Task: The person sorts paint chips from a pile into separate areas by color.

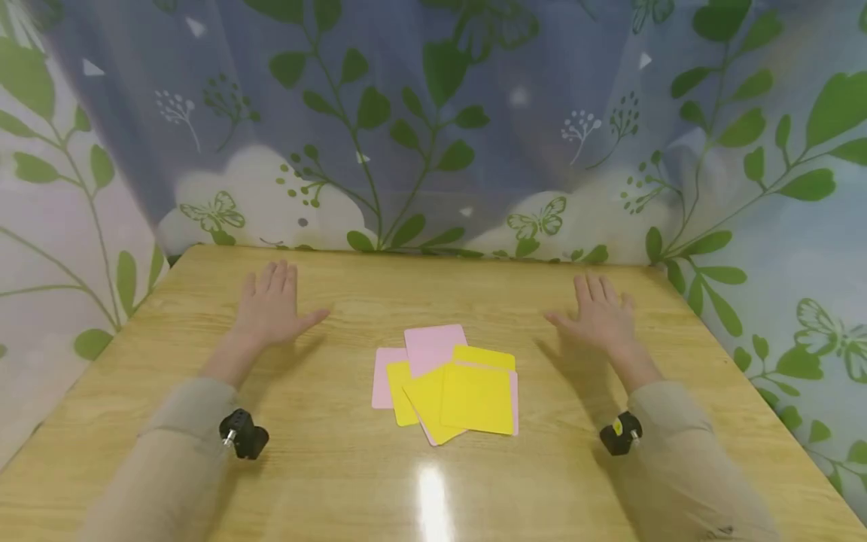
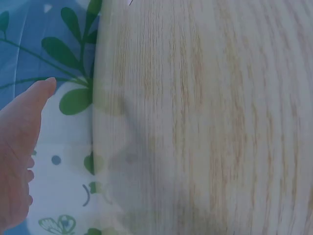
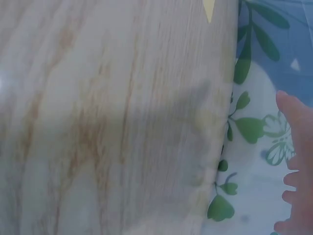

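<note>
**Flat hands either side of a loose pile of cards**

Seen from the head camera, the left hand (image 1: 271, 305) and right hand (image 1: 599, 315) lie flat on the pale wooden bench (image 1: 339, 482), fingers released and straight, grasping nothing. Between them, well apart from both, sits an overlapping pile of pink and yellow square paper cards (image 1: 447, 385).

Left wrist view: only the thumb side of the left hand (image 2: 19, 161), bench grain and the leaf-printed curtain (image 2: 58, 58); no cards.

Right wrist view: straight fingers (image 3: 298, 171) and one yellow card corner (image 3: 209, 9).

Risk, as I judge it: thin cards lying flat could slide or scatter if a hand sweeps in carelessly.
</note>
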The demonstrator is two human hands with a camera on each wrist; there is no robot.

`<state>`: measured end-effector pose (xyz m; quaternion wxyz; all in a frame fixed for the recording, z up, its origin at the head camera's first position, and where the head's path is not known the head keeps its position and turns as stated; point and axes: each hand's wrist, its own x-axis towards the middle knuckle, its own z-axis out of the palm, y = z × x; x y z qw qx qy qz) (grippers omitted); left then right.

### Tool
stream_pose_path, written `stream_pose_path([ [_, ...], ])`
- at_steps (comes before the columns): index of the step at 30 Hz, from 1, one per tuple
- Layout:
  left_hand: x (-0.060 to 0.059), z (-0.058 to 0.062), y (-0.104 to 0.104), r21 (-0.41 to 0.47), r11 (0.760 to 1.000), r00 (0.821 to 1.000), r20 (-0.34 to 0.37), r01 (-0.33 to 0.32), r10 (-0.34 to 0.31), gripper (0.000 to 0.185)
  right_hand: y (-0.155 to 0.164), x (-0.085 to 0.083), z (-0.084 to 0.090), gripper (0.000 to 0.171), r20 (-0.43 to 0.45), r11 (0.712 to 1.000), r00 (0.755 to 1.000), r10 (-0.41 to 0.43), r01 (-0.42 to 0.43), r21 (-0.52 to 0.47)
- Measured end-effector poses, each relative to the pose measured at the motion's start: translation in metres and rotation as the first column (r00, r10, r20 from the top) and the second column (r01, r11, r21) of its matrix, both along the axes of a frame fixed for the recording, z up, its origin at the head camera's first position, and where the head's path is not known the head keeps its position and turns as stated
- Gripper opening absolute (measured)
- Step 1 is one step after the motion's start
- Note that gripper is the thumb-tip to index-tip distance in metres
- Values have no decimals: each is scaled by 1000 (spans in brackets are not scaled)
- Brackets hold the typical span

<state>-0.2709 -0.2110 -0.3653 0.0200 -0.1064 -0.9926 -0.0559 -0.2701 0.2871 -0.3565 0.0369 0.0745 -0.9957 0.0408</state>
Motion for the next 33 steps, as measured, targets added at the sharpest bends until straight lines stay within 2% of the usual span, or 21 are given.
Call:
stream_pose_path([
  [4, 4, 6, 8, -45, 998, 998, -41, 43, -45, 94, -5, 5, 4, 87, -82, 999, 996, 42, -43, -21],
  [9, 10, 14, 27, -92, 990, 992, -62, 105, -111, 86, -14, 17, 9, 74, -144, 989, 979, 144, -146, -7],
  [12, 14, 17, 41, -98, 984, 985, -71, 151, -158, 82, -22, 26, 10, 73, -138, 980, 970, 200, -197, 34],
  [17, 21, 17, 68, -113, 968, 969, -81, 222, -232, 72, -35, 39, 10, 78, -62, 965, 965, 255, -250, 81],
  [22, 32, 17, 95, -149, 935, 939, -78, 321, -335, 65, -48, 53, 6, 82, -13, 944, 950, 311, -307, 120],
  [25, 38, 13, 110, -181, 907, 917, -61, 379, -395, 72, -55, 61, 3, 84, -19, 925, 934, 358, -352, 144],
  [30, 47, 5, 131, -245, 845, 864, -49, 476, -501, 80, -67, 72, -4, 88, -9, 896, 906, 424, -418, 150],
  [33, 52, 1, 141, -282, 811, 839, -36, 513, -543, 83, -73, 78, -8, 92, 28, 888, 900, 435, -434, 153],
])
